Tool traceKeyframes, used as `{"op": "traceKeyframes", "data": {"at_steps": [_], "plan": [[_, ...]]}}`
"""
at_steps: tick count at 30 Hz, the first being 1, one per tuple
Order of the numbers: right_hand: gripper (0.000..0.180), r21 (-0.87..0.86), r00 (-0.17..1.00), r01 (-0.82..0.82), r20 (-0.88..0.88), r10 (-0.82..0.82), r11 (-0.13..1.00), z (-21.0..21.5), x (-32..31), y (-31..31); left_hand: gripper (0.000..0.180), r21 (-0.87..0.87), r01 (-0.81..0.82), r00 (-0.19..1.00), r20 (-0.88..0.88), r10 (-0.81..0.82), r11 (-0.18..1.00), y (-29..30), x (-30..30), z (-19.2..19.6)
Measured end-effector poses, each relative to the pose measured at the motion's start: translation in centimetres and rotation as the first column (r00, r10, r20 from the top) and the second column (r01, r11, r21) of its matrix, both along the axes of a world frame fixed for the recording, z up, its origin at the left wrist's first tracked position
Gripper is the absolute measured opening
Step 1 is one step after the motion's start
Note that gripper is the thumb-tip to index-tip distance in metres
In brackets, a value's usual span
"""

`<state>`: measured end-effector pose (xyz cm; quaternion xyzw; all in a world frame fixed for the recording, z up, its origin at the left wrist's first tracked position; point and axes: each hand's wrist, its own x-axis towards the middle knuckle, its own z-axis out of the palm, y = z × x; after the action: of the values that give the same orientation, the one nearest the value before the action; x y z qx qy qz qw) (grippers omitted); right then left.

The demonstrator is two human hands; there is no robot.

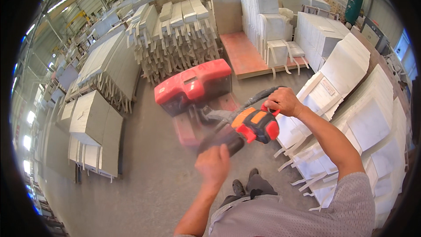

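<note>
A red electric pallet truck (pixel 197 83) stands ahead of me, with its orange, black and red control head (pixel 255 124) tilted towards me. My right hand (pixel 286 102) is closed around the right side of the black tiller handle (pixel 258 98), its thumb beside a red lever on the control head. At the other end of the handle, my left hand (pixel 212 165) is closed against the dark grip, its thumb upward. Motion smears this hand and the grip, so the exact hold of its fingers is hard to see.
Leaning white stone slabs (pixel 337 140) crowd my right side, with straps hanging off them. Strapped stacks (pixel 171 35) stand ahead, and grey slab bundles (pixel 94 127) are on the left. A red platform (pixel 245 52) carries upright slabs. Concrete floor (pixel 153 171) runs between them.
</note>
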<state>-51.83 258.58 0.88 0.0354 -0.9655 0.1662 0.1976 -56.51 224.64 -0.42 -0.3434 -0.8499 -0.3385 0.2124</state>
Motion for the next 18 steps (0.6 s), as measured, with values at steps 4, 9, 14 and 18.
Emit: {"op": "traceKeyframes", "data": {"at_steps": [4,9,14,18], "plan": [[0.042,0.062,0.999,0.034,-0.015,-0.033,0.997,-1.8,-7.5,0.1,0.032,-0.03,-0.052,0.998,0.024,0.053,0.998,-0.3,-8.4,-1.4],[0.049,0.069,0.996,0.061,-0.071,-0.056,0.996,-3.3,-16.7,0.8,0.034,0.021,-0.063,0.986,0.157,0.059,0.998,0.6,-19.3,-3.1],[0.071,0.082,0.998,0.02,0.052,-0.024,0.996,-3.9,-24.5,-0.2,0.042,0.084,-0.276,0.837,0.511,0.196,0.957,1.6,-29.8,-3.5],[0.075,-0.031,0.998,0.037,0.057,-0.035,0.999,-6.0,-30.8,0.6,0.049,0.068,-0.259,0.777,0.607,0.166,0.963,2.6,-37.9,-5.2]]}}
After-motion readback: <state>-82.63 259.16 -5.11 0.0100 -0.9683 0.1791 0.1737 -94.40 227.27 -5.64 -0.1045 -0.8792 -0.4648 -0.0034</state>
